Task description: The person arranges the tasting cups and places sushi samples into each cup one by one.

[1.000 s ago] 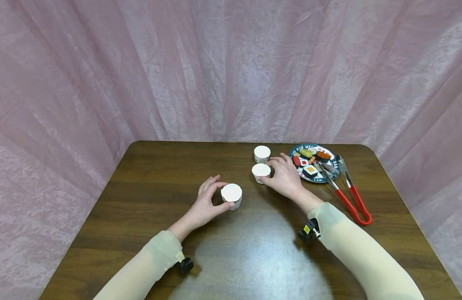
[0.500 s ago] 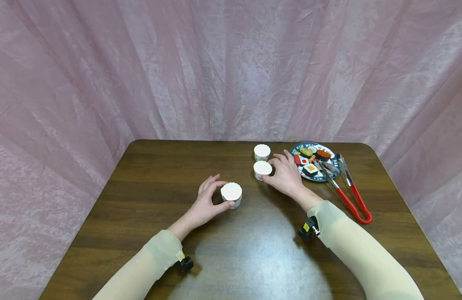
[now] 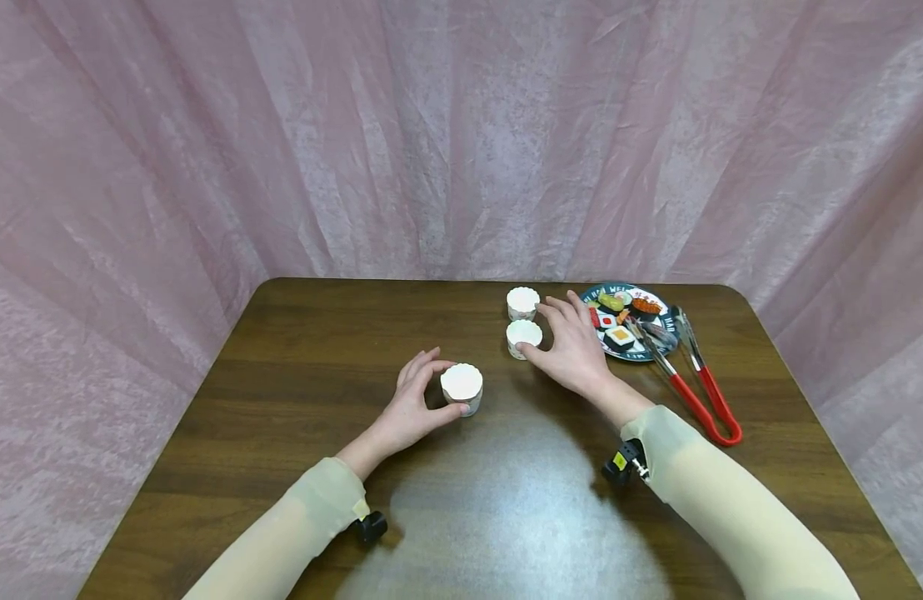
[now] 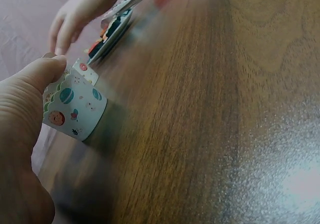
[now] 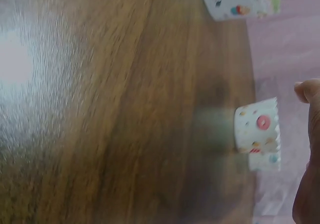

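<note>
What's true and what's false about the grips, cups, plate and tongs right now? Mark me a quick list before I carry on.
1. The left grip holds a patterned cup. True.
2. The red-handled tongs lie partly over the plate. True.
3. The right grip holds the tongs. False: it is beside the two farther cups.
4. Five cups are visible. False: three are.
5. The plate bears sushi-like pieces. True.
</note>
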### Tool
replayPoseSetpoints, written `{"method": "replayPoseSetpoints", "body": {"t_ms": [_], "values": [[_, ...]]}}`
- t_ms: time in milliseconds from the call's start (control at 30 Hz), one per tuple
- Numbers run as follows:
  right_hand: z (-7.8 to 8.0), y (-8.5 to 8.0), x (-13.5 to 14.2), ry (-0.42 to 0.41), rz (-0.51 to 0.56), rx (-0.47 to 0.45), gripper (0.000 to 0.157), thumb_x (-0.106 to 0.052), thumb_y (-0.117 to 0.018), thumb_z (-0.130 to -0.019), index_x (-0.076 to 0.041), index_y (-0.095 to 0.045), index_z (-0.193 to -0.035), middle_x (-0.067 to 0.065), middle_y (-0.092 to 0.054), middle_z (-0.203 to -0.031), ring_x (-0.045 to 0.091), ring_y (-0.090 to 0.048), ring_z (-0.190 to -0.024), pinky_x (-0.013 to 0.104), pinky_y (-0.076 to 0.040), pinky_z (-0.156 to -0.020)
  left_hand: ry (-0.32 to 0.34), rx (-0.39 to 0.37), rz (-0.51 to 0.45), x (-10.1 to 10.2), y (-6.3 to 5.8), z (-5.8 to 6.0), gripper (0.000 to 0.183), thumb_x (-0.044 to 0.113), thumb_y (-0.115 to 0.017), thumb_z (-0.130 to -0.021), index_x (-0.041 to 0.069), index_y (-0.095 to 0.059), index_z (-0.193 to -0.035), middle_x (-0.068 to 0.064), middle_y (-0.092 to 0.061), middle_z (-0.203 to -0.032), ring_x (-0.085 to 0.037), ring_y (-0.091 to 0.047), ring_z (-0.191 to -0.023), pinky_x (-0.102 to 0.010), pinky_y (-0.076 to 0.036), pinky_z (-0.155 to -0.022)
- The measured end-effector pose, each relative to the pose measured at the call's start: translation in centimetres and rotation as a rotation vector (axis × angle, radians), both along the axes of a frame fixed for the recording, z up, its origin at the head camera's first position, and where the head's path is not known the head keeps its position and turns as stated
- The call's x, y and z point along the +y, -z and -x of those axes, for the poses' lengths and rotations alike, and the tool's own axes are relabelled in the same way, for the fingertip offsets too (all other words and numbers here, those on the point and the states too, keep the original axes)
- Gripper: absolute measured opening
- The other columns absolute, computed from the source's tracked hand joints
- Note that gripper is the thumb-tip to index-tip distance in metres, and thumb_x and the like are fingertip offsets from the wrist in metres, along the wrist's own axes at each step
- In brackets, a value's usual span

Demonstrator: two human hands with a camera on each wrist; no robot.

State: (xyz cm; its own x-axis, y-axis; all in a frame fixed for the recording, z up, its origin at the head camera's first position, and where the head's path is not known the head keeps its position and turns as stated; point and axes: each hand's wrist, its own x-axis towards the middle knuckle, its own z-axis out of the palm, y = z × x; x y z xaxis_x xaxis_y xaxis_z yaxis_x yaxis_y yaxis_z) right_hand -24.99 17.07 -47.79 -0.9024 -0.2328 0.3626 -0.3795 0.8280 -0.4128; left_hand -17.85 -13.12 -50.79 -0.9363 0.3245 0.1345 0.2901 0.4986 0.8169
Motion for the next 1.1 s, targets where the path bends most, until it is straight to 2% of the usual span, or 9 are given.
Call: {"method": "replayPoseSetpoints", "body": {"t_ms": [133, 333, 567, 733, 900, 1100], "values": [[-0.8, -0.8, -0.7, -0.075, 0.025, 0.037, 0.071, -0.051, -0.076, -0.084, -0.007, -0.062, -0.138, 0.016, -0.049, -0.151, 0.038, -0.019, -0.152, 0.058, -0.023, -0.119, -0.002, 0.001, 0.009, 0.2, 0.3, 0.1, 0.066, 0.043, -0.088, -0.081, 0.024, -0.057, -0.136, -0.01, -0.029, -0.164, -0.033, -0.009, -0.154, -0.065, -0.017, -0.117], [-2.3, -1.6, -2.6, -0.213, 0.021, 0.0, 0.068, -0.051, -0.075, -0.087, -0.012, -0.061, -0.141, 0.01, -0.048, -0.153, 0.033, -0.017, -0.153, 0.058, -0.023, -0.118, -0.011, -0.021, 0.037, 0.4, 0.4, 0.1, 0.067, 0.046, -0.086, -0.081, 0.024, -0.056, -0.137, -0.01, -0.027, -0.165, -0.03, -0.008, -0.155, -0.065, -0.018, -0.117], [-4.3, -1.8, -5.2, -0.348, -0.075, -0.052, 0.069, -0.056, -0.073, -0.087, -0.012, -0.062, -0.139, 0.009, -0.05, -0.152, 0.034, -0.02, -0.153, 0.056, -0.026, -0.118, -0.022, -0.051, 0.065, 0.5, 0.3, -0.2, 0.069, 0.047, -0.086, -0.081, 0.019, -0.057, -0.137, -0.007, -0.025, -0.166, -0.031, -0.006, -0.155, -0.068, -0.02, -0.115], [-5.1, -1.6, -6.5, -0.349, -0.102, -0.106, 0.078, -0.064, -0.072, -0.084, -0.012, -0.061, -0.14, 0.008, -0.049, -0.152, 0.033, -0.018, -0.154, 0.059, -0.028, -0.116, -0.029, -0.033, 0.156, 0.5, 0.7, 0.0, 0.069, 0.048, -0.084, -0.082, 0.016, -0.058, -0.137, -0.008, -0.024, -0.166, -0.032, -0.005, -0.155, -0.068, -0.017, -0.116], [-5.3, -1.4, -7.3, -0.332, -0.098, -0.138, 0.079, -0.064, -0.075, -0.081, -0.011, -0.062, -0.138, 0.01, -0.05, -0.152, 0.034, -0.019, -0.153, 0.063, -0.029, -0.114, -0.035, 0.0, 0.248, 0.6, 0.6, 0.1, 0.069, 0.051, -0.082, -0.083, 0.013, -0.059, -0.136, -0.01, -0.025, -0.166, -0.033, -0.004, -0.155, -0.064, -0.006, -0.12], [-5.2, -1.3, -8.2, -0.311, -0.091, -0.182, 0.078, -0.065, -0.076, -0.078, -0.011, -0.066, -0.133, 0.011, -0.052, -0.15, 0.034, -0.02, -0.153, 0.06, -0.026, -0.117, -0.043, 0.055, 0.272, 0.6, 0.6, 0.1, 0.065, 0.049, -0.083, -0.082, 0.008, -0.062, -0.129, -0.015, -0.03, -0.164, -0.037, -0.009, -0.154, -0.062, -0.003, -0.121]]}}
